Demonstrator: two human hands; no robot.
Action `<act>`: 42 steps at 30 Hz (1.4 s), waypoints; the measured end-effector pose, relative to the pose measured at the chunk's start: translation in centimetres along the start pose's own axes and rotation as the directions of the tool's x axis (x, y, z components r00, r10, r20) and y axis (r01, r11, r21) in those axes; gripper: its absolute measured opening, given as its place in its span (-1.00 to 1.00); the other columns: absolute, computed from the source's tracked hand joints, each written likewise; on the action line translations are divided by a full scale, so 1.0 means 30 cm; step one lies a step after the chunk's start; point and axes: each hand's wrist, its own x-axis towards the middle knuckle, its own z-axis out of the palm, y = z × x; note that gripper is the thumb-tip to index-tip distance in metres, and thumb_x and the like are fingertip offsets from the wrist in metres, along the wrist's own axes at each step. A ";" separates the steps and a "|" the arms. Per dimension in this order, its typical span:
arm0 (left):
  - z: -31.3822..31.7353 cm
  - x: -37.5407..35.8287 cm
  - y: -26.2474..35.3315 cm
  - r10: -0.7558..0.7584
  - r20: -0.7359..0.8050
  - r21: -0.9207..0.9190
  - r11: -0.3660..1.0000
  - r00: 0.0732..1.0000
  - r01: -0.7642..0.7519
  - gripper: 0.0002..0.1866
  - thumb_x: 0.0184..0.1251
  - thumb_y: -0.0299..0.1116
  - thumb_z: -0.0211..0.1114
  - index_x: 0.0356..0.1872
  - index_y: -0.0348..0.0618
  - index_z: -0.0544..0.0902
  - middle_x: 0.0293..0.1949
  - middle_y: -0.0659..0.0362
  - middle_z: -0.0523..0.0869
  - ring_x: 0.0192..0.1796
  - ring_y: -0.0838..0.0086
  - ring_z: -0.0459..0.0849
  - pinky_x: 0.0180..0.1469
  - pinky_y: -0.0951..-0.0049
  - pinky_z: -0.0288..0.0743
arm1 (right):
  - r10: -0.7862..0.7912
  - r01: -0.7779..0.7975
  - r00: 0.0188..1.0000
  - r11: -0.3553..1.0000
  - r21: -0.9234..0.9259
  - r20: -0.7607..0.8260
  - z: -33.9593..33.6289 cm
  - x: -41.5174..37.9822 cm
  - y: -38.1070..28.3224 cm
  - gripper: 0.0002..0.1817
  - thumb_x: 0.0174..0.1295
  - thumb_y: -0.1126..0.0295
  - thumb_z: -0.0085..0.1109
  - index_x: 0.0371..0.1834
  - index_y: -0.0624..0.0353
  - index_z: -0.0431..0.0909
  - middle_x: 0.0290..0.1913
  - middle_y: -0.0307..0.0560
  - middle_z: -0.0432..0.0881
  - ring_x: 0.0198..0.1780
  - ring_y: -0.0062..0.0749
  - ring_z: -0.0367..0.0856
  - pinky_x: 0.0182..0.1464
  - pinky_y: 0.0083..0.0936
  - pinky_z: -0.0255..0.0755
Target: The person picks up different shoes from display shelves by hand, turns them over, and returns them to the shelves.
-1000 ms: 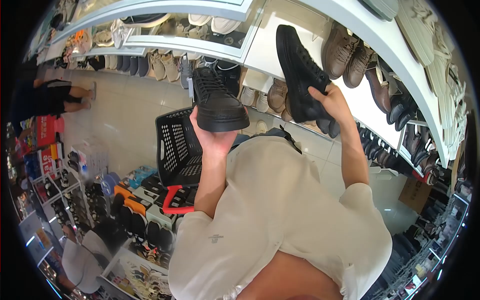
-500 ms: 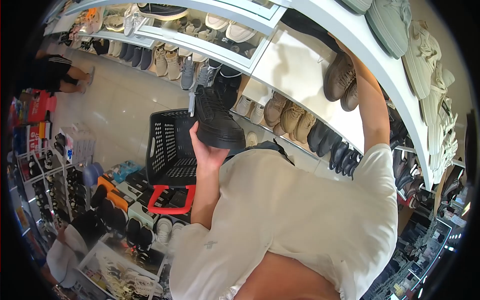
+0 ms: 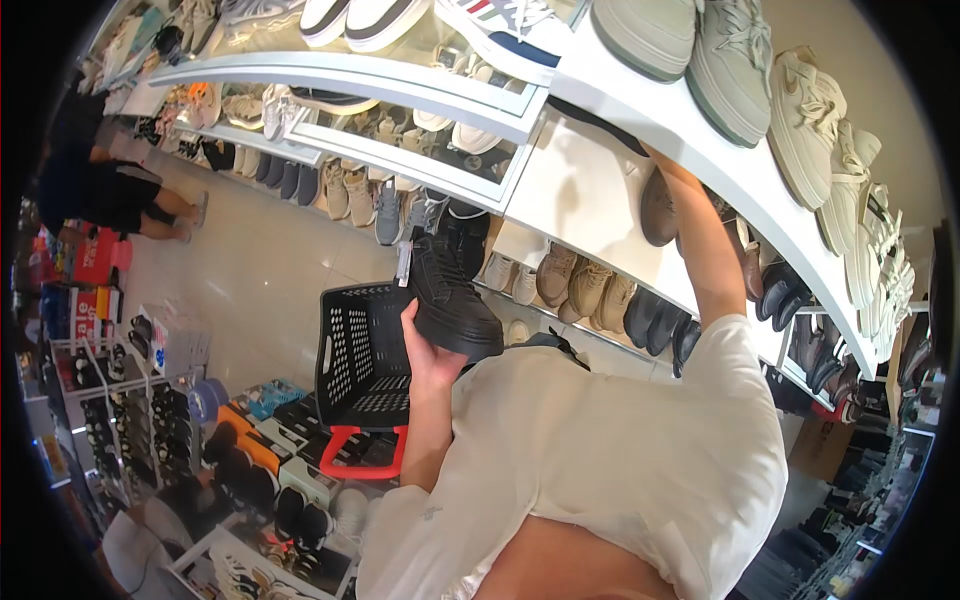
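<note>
My left hand is closed around the sole end of a black lace-up shoe, held up in front of my chest. A white tag hangs at the shoe's side. My right arm reaches in under the curved upper shelf, and the shelf edge hides the fingers of that hand. Close to it, a dark shoe shows partly beneath the shelf edge. Brown shoes stand on the white shelf board beside my right forearm.
A black shopping basket with a red handle stands on the floor at my left. Grey-green sneakers line the upper shelf. Shoeboxes and shoe racks fill the lower left. Another person is in the aisle.
The view has tilted up, so more of the upper shelf shows. My right arm has shifted left and now covers part of the brown shoes. The black shoe stays in my left hand.
</note>
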 end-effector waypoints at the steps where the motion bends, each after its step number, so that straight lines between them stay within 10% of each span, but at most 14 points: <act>1: 0.008 0.009 -0.004 0.012 -0.005 0.025 1.000 1.000 -0.012 -0.45 0.32 0.06 0.06 0.14 -0.14 0.56 0.08 0.12 0.66 0.10 0.26 0.61 0.23 0.17 0.44 | -0.005 0.004 0.999 1.000 -0.007 -0.054 -0.020 -0.018 -0.022 -0.66 0.29 0.23 0.12 -0.03 0.26 0.59 -0.19 0.14 0.66 -0.21 -0.02 0.62 -0.03 -0.19 0.47; 5: 0.024 0.057 -0.019 -0.033 -0.081 0.083 0.996 0.996 0.040 -0.46 0.32 0.06 0.04 0.11 -0.13 0.58 0.04 0.11 0.68 0.08 0.26 0.63 0.19 0.19 0.47 | 0.100 -0.061 0.970 0.982 0.179 -0.220 -0.088 -0.125 -0.213 -0.67 0.29 0.25 0.10 -0.01 0.25 0.58 -0.22 0.13 0.67 -0.25 -0.04 0.63 -0.05 -0.20 0.48; 7: 0.038 0.090 -0.030 -0.088 -0.043 0.167 0.982 0.995 0.094 -0.45 0.30 0.07 0.07 0.15 -0.11 0.56 0.08 0.12 0.67 0.10 0.26 0.62 0.21 0.18 0.46 | 0.531 -0.703 0.711 0.553 0.447 0.461 -0.093 -0.221 -0.356 -0.59 0.34 0.12 0.12 -0.23 0.35 0.60 -0.37 0.13 0.65 -0.32 -0.11 0.66 -0.25 -0.27 0.49; 9: 0.084 0.111 -0.052 -0.043 -0.105 0.287 0.955 0.994 0.071 -0.46 0.33 0.04 0.09 0.19 -0.10 0.52 0.12 0.13 0.64 0.14 0.28 0.60 0.24 0.17 0.43 | 0.243 -0.816 0.571 0.060 0.576 0.784 -0.232 -0.324 -0.534 -0.45 0.40 -0.06 0.02 0.00 0.30 0.55 -0.23 -0.05 0.64 -0.34 -0.43 0.61 -0.27 -0.51 0.52; 11: 0.037 0.184 -0.077 -0.018 -0.049 0.411 0.911 0.999 0.037 -0.46 0.35 0.03 0.09 0.20 -0.13 0.50 0.12 0.15 0.63 0.16 0.29 0.58 0.24 0.19 0.41 | -0.014 -0.846 0.531 -0.059 0.529 0.847 -0.254 -0.460 -0.643 -0.32 0.36 -0.06 0.09 0.26 0.35 0.39 0.01 0.05 0.59 -0.02 -0.37 0.58 -0.01 -0.44 0.49; 17: 0.050 0.323 -0.160 0.104 0.175 0.652 0.733 0.979 -0.194 -0.20 0.32 -0.35 0.30 0.45 -0.15 0.00 0.32 0.04 0.31 0.34 0.25 0.36 0.38 0.17 0.24 | -0.124 -0.781 0.578 0.204 0.591 0.806 -0.408 -0.494 -0.743 0.00 -0.05 -0.09 0.46 0.29 0.46 0.27 0.12 0.27 0.55 0.20 -0.13 0.52 0.21 -0.41 0.37; 21: 0.053 0.408 -0.147 -0.205 0.302 0.673 0.737 0.931 -0.056 -0.16 0.35 -0.34 0.29 0.48 -0.17 -0.08 0.34 0.05 0.30 0.36 0.28 0.33 0.39 0.22 0.20 | 0.079 -0.862 0.425 0.339 0.377 0.902 -0.411 -0.511 -0.691 0.08 -0.24 -0.06 0.57 0.29 0.42 0.28 0.11 0.30 0.55 0.16 -0.01 0.55 0.21 -0.37 0.39; 23: 0.074 0.434 -0.161 -0.182 0.167 0.845 0.534 0.969 -0.045 -0.13 0.34 -0.32 0.31 0.49 -0.19 -0.09 0.35 0.05 0.30 0.36 0.30 0.33 0.38 0.26 0.18 | 0.186 -0.824 0.553 0.266 0.500 0.812 -0.380 -0.525 -0.639 0.08 -0.28 -0.01 0.59 0.31 0.35 0.28 0.12 0.28 0.56 0.18 0.00 0.55 0.22 -0.33 0.39; 25: 0.052 0.448 -0.157 -0.165 0.117 0.872 0.489 0.979 -0.022 -0.09 0.33 -0.27 0.32 0.51 -0.21 -0.12 0.35 0.02 0.30 0.35 0.31 0.34 0.35 0.28 0.20 | 0.257 -0.692 0.687 0.515 0.505 0.679 -0.305 -0.538 -0.574 0.02 -0.33 0.09 0.59 0.30 0.20 0.32 0.10 0.14 0.56 0.17 0.07 0.51 0.20 -0.24 0.38; 30: -0.017 0.441 -0.098 -0.077 0.055 0.926 0.378 0.995 -0.022 -0.18 0.35 -0.22 0.28 0.45 -0.31 0.01 0.34 -0.14 0.27 0.32 0.15 0.40 0.33 0.15 0.32 | 0.270 -0.409 0.843 0.884 0.229 0.465 -0.176 -0.478 -0.388 0.02 -0.36 0.14 0.59 0.31 0.10 0.30 0.16 0.05 0.47 0.22 0.02 0.42 0.23 -0.15 0.29; 42: -0.142 0.408 0.099 0.013 -0.077 0.927 0.370 0.997 0.067 -0.33 0.37 -0.19 0.27 0.35 -0.38 0.23 0.26 -0.06 0.40 0.20 0.24 0.51 0.22 0.25 0.41 | 0.196 -0.352 0.788 0.921 0.166 0.583 0.061 -0.413 -0.221 -0.02 0.00 0.31 0.44 0.52 -0.13 0.08 0.46 0.00 0.24 0.48 0.10 0.12 0.50 -0.07 -0.01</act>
